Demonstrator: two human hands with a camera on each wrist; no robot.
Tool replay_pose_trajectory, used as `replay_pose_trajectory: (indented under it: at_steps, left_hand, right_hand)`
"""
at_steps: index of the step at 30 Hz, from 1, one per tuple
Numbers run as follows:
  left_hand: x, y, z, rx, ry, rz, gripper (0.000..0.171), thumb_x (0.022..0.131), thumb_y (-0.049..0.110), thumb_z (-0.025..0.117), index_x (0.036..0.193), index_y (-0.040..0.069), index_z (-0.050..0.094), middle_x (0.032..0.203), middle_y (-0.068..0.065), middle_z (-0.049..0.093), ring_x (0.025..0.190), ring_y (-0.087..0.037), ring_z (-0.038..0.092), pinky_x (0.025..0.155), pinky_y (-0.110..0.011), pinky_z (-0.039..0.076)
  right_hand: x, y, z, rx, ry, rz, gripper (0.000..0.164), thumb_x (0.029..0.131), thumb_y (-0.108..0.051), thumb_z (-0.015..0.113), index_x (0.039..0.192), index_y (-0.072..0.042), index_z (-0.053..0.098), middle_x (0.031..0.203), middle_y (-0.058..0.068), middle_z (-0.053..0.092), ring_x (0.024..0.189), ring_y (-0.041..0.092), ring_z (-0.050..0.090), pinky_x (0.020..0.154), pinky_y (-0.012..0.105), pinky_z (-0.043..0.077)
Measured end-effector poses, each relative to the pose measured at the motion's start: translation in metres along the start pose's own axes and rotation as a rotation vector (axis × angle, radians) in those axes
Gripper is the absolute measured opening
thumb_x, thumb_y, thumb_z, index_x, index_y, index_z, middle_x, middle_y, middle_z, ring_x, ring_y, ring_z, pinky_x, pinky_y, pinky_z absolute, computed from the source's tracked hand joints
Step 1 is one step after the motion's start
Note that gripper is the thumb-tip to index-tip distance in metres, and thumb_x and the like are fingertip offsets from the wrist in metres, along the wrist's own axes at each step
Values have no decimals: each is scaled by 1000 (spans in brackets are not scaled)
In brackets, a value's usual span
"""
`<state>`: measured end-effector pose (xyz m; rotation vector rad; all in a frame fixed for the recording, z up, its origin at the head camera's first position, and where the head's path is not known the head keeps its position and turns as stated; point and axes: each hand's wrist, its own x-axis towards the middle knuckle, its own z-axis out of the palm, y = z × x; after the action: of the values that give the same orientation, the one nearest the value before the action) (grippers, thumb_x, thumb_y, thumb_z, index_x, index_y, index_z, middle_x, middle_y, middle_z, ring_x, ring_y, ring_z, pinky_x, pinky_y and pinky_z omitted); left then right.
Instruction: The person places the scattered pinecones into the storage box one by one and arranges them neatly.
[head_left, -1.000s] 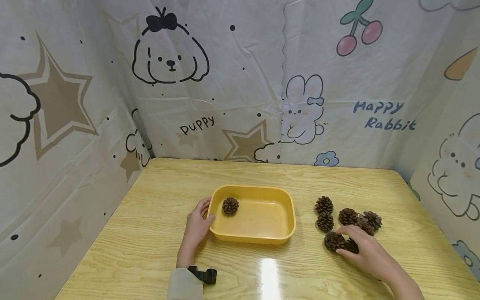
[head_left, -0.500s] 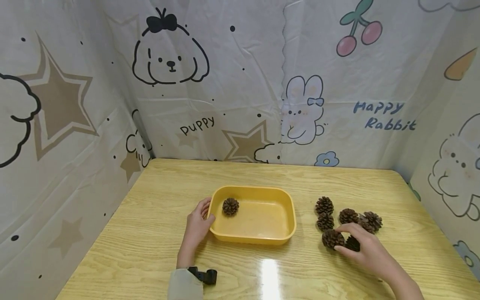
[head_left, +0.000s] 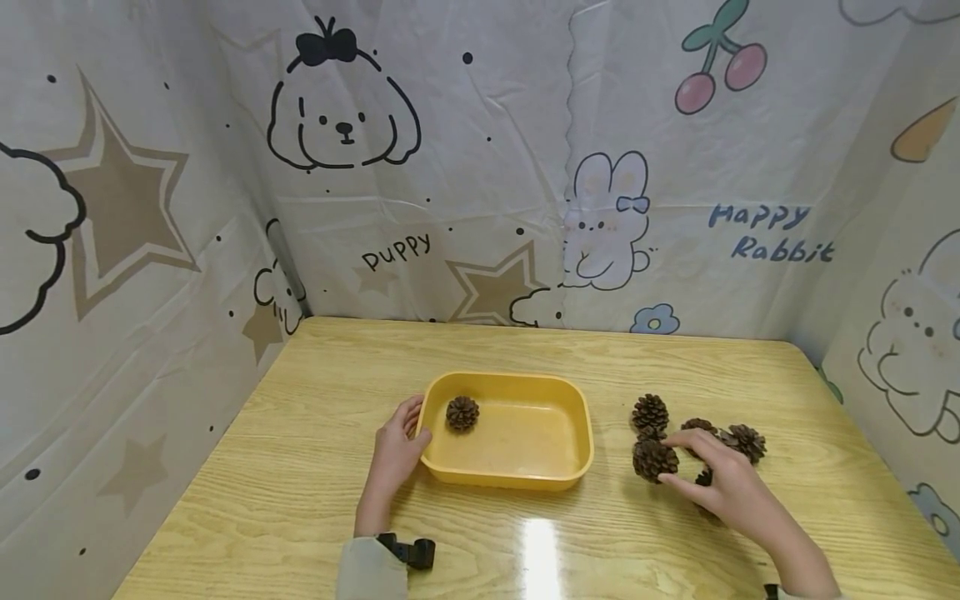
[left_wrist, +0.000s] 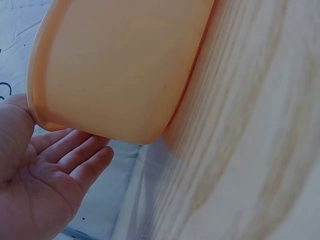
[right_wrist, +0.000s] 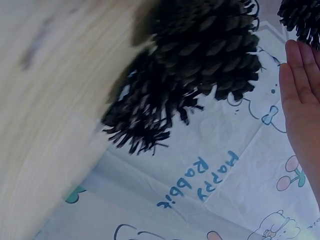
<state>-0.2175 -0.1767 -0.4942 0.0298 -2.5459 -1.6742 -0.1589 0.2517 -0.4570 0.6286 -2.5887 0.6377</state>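
My left hand (head_left: 397, 454) grips the left end of a yellow plastic tray (head_left: 517, 446), thumb over the rim and fingers along the outer wall. One pinecone (head_left: 462, 413) sits inside, towards the tray's back left. To the right, my right hand (head_left: 735, 492) pinches a brown pinecone (head_left: 652, 462) between thumb and fingers, seemingly just above the table. In the right wrist view only part of this held pinecone (right_wrist: 302, 20) shows, at the top corner beyond the fingers. The left wrist view shows the tray's wall (left_wrist: 115, 75) beside the left palm (left_wrist: 50, 190).
More pinecones lie around the right hand: one behind (head_left: 649, 411), a cluster to its right (head_left: 747, 442), and one partly hidden under the hand (head_left: 704, 477). Wood-grain table (head_left: 337, 375) separates tray and pinecones. Printed cloth (head_left: 487, 167) walls the back and sides.
My right hand has shifted slightly left and away from me, carrying the pinecone, which now covers part of another pinecone behind it. The left hand and the tray stay put.
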Motion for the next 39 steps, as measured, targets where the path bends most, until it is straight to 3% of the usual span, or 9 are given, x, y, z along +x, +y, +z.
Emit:
replay_pose_trajectory:
  at_steps: [8, 23, 25, 28, 30, 32, 35, 39]
  left_hand:
    - [1, -1, 0, -18, 0, -11, 54, 90, -3, 55, 143, 3, 46, 141, -24, 53, 133, -36, 51, 115, -43, 45]
    - [2, -1, 0, -19, -1, 4, 54, 89, -3, 55, 142, 1, 46, 140, -25, 53, 133, -37, 51, 115, -44, 44]
    - [2, 0, -1, -18, 1, 4, 54, 89, -3, 56, 142, 1, 47, 140, -25, 53, 133, -37, 51, 115, -44, 44]
    - [2, 0, -1, -19, -1, 5, 55, 89, -3, 56, 142, 1, 46, 141, -26, 53, 133, -38, 51, 115, -44, 44]
    - [2, 0, -2, -19, -3, 8, 55, 89, -3, 56, 143, 1, 46, 141, -26, 52, 134, -38, 51, 115, -44, 44]
    - [1, -1, -2, -19, -6, 12, 55, 89, -3, 56, 143, 1, 46, 141, -26, 52, 134, -38, 50, 115, -44, 44]
    - [1, -2, -2, -17, -5, 18, 55, 89, -3, 56, 143, 1, 46, 141, -26, 53, 133, -38, 51, 115, -44, 44]
    - [1, -3, -2, -16, -3, 25, 55, 89, -3, 56, 143, 1, 46, 140, -26, 53, 133, -38, 51, 115, -44, 45]
  right_hand:
    - [16, -5, 3, 3, 48, -66, 48, 67, -9, 86, 111, -8, 67, 103, 2, 70, 90, 27, 68, 72, 42, 63]
    - [41, -18, 9, 60, 22, -39, 45, 74, -12, 83, 115, -9, 65, 110, 3, 69, 97, 24, 66, 79, 44, 62]
    - [44, -19, 11, 74, 26, -50, 45, 74, -11, 83, 115, -9, 65, 109, 2, 69, 98, 23, 66, 79, 42, 62]
    - [50, -21, 15, 98, 41, -78, 45, 72, -8, 84, 113, -8, 66, 108, 2, 69, 100, 20, 65, 85, 24, 60]
    - [54, -23, 17, 104, 45, -91, 45, 71, -8, 84, 113, -8, 66, 108, 2, 69, 99, 20, 66, 86, 22, 60]
    - [57, -25, 19, 116, 37, -92, 43, 73, -8, 83, 113, -7, 67, 108, 2, 70, 100, 21, 66, 87, 24, 60]
    - [62, -29, 22, 127, 14, -82, 42, 75, -10, 81, 114, -7, 66, 110, 4, 70, 102, 25, 67, 86, 43, 62]
    - [69, -34, 26, 132, -9, -78, 41, 77, -12, 80, 115, -7, 66, 111, 6, 70, 103, 27, 66, 86, 48, 61]
